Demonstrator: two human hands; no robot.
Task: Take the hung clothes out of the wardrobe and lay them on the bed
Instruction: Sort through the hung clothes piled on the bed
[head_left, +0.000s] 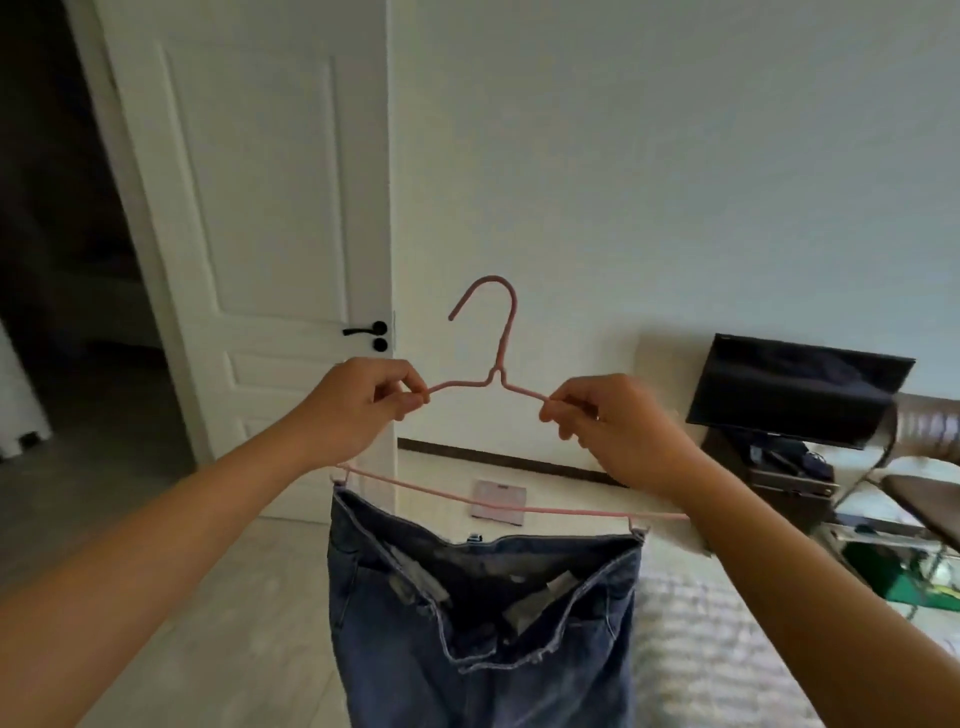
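Two hands, left (358, 402) and right (613, 431), pinch one hanger (498, 364); one jeans (483, 613).

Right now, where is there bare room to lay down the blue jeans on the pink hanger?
The white textured bed cover, right of the blue denim jeans and under the right hand, shows bare. The tiled floor below the left hand is bare too. The cluttered shelf under the black screen is crowded.

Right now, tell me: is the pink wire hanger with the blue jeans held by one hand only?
No: the left hand and right hand each pinch a shoulder of the pink wire hanger carrying the blue jeans.
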